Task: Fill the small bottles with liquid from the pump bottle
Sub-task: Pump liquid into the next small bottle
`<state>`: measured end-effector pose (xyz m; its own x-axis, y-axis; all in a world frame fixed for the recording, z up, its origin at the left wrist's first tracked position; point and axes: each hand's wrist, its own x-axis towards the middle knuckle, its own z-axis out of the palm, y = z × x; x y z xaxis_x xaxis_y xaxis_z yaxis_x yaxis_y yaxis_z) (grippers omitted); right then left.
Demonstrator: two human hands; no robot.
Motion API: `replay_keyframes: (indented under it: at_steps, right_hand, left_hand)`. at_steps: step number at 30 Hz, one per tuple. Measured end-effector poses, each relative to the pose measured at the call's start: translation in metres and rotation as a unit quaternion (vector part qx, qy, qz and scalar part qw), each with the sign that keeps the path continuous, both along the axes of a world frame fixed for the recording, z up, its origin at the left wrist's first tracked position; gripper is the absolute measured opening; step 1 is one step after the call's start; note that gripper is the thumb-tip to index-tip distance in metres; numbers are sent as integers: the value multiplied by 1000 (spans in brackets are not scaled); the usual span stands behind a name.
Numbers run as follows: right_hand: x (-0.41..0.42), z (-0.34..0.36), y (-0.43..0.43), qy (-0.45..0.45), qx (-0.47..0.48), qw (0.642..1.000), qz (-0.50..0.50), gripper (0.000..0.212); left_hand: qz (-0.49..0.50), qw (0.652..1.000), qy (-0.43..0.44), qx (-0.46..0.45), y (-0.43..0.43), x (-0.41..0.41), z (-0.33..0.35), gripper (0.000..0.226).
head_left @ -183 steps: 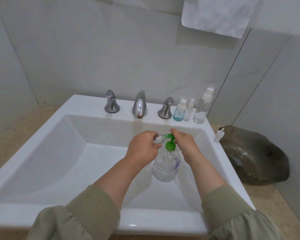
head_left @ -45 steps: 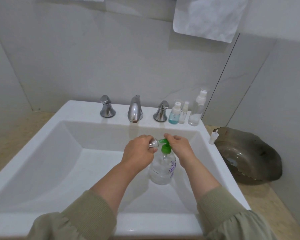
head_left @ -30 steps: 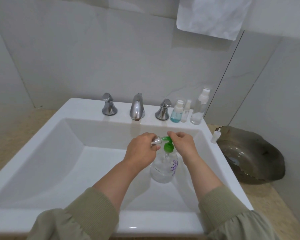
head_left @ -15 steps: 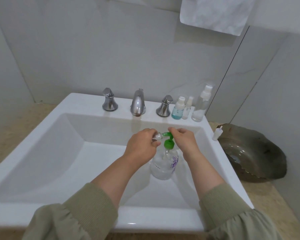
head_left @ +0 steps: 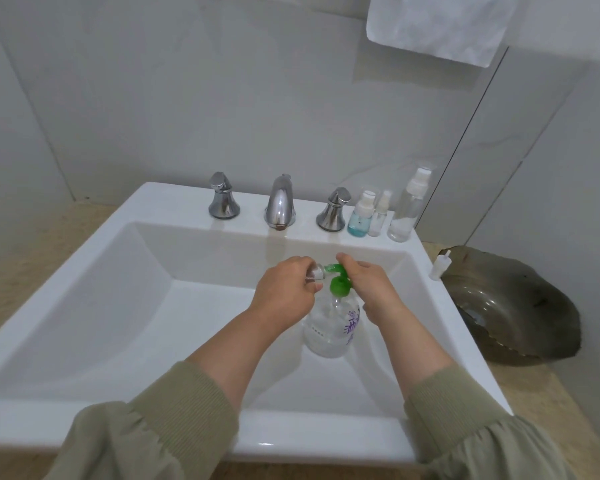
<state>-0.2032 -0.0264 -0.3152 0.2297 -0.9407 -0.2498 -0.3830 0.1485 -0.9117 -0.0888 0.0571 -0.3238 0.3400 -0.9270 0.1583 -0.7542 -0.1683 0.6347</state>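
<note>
White wall tiles, a beige stone tabletop, and set into it the big white ceramic sink: that's our stage. Down in the sink's bowl, right of centre, stands the clear round pump bottle with a green pump top. The left hand is wrapped round a small clear plastic bottle, laid on its side with its mouth right at the tip of the green nozzle. The right hand sits on the pump top, fingers curled over it, thumb and forefinger at the nozzle. Whether liquid is running, I cannot tell.

On the sink's back ledge, a chrome spout. At the sink's back right corner, three capped bottles stand in a row: a small bottle of blue liquid, a tiny clear bottle and a tall clear spray bottle. A white spray cap stands on the sink's right rim, and just right of the sink lies a dark smoked-glass dish.
</note>
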Motion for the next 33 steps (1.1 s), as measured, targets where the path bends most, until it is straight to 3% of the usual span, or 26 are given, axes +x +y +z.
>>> replay_keyframes:
  at_steps: [3,9,16,21,27,33]
  right_hand:
    - [0,-2,1,20,17,1000,16,44]
    - [0,-1,-2,-26,-26,999,-4,26]
    - [1,-5,1,-11,11,1000,12,32]
    - [1,-3,-2,-39,-35,999,-9,35]
    - [1,-3,2,-21,10,1000,15,27]
    - [1,0,1,-27,-22,999,-1,28]
  left_hand:
    - [-6,1000,-3,14,1,0,-1,18]
    - [1,1000,6,-10,0,0,1,16]
    - [-8,1000,3,13,2,1,-1,20]
    - [0,1000,7,-7,1,0,1,17]
    - [-3,1000,10,19,2,0,0,18]
    - [-2,1000,15,7,1,-1,1,17]
